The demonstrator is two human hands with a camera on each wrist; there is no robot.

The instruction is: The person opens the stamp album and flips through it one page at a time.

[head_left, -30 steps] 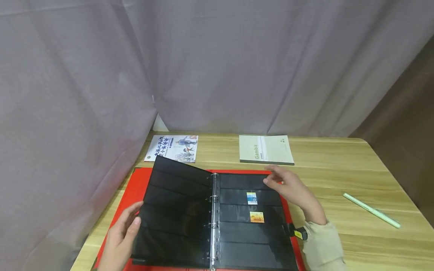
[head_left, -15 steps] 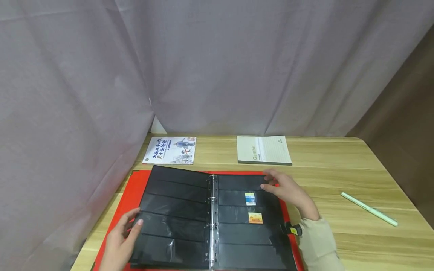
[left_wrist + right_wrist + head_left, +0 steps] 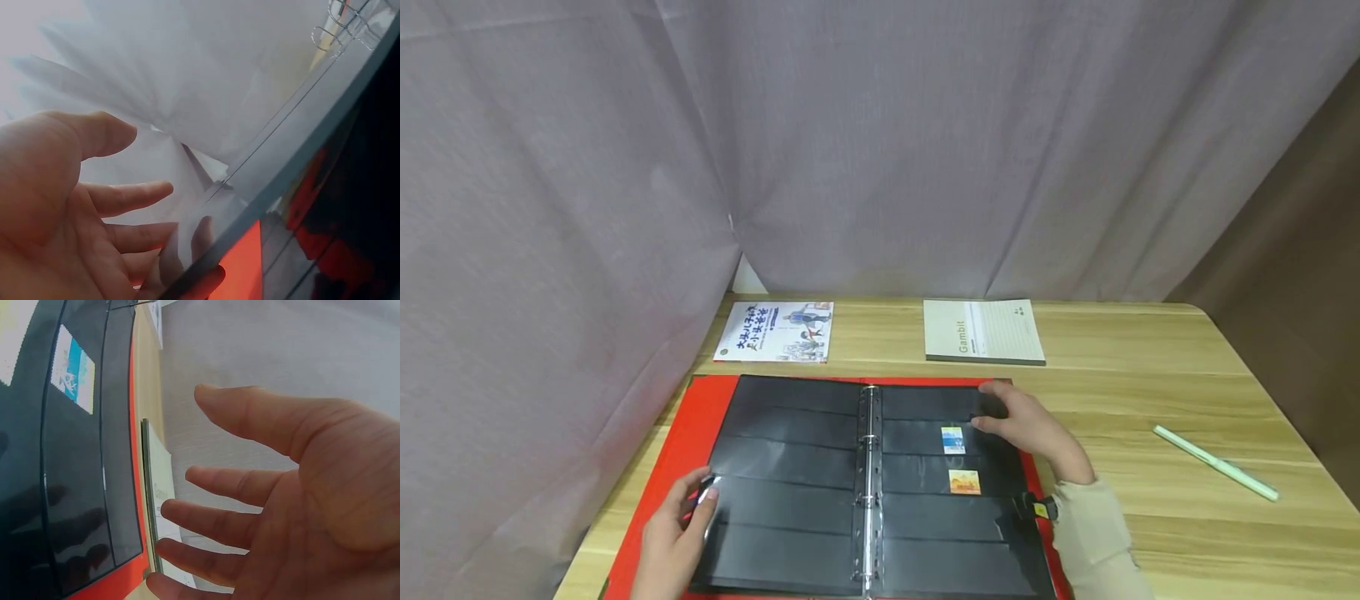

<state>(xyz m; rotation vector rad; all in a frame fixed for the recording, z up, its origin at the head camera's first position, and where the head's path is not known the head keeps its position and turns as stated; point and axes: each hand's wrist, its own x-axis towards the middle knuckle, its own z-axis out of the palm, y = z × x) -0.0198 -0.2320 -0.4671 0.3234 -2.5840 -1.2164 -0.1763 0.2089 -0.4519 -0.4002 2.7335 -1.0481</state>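
Observation:
A red ring-binder stamp album point(image 3: 709, 415) lies spread on the table. Its left black pocket page point(image 3: 782, 508) is nearly flat, and its right page point(image 3: 940, 567) bears two stamps, a blue-and-white stamp point(image 3: 953, 441) above an orange stamp point(image 3: 964, 482). At the left page's outer edge is my left hand point(image 3: 672, 533). In the left wrist view its thumb stands apart from the page, while the lower fingertips lie at the edge, partly hidden. My right hand point(image 3: 1026, 425) hovers by the right page's upper outer corner, fingers spread and holding nothing in the right wrist view.
Behind the album lie a white picture-cover booklet point(image 3: 775, 332) on the left and a pale green notebook point(image 3: 983, 331) on the right. A light green pen point(image 3: 1216, 463) rests on the wooden table point(image 3: 1150, 367) at right. Grey curtain point(image 3: 880, 150) hangs behind.
The left page, tilted up a second ago, has come down to nearly flat. My left hand moved slightly down with it. The right hand shifted slightly left and lower.

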